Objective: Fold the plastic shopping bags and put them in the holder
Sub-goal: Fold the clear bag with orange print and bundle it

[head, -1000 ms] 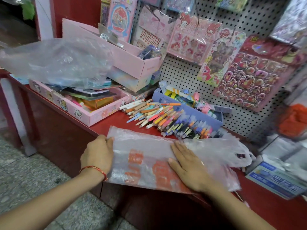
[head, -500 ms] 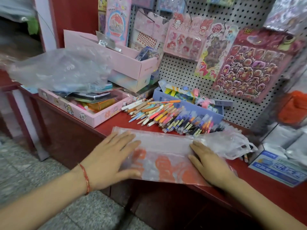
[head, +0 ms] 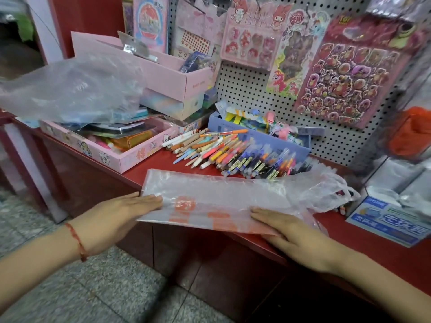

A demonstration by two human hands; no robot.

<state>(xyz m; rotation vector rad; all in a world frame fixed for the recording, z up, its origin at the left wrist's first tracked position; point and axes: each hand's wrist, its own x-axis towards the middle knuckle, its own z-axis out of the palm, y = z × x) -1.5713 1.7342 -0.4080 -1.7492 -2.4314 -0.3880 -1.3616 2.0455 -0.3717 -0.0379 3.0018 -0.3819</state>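
Translucent plastic bag (head: 221, 199) with orange print is seen folded into a long flat strip along the front edge of the red bench (head: 373, 248), near edge slightly overhanging, handles left bunched and loose at the right end. Left hand (head: 121, 220) is laid at the strip's left end, fingers (head: 149, 200) straight and released, tips touching the plastic; whether over or under the edge can't be told. Right hand (head: 296, 236) is pressed flat on the strip's right part, fingers extended, nothing gripped. A red string bracelet (head: 78, 241) is worn on the left wrist. A second clear bag (head: 70, 89) is left crumpled on top of the pink tray (head: 112, 157) at far left. Pens (head: 233, 155) are spread just behind the strip. Sticker sheets (head: 349, 73) are hung on the pegboard (head: 245, 89) behind. A blue box (head: 391, 220) is placed at the right.
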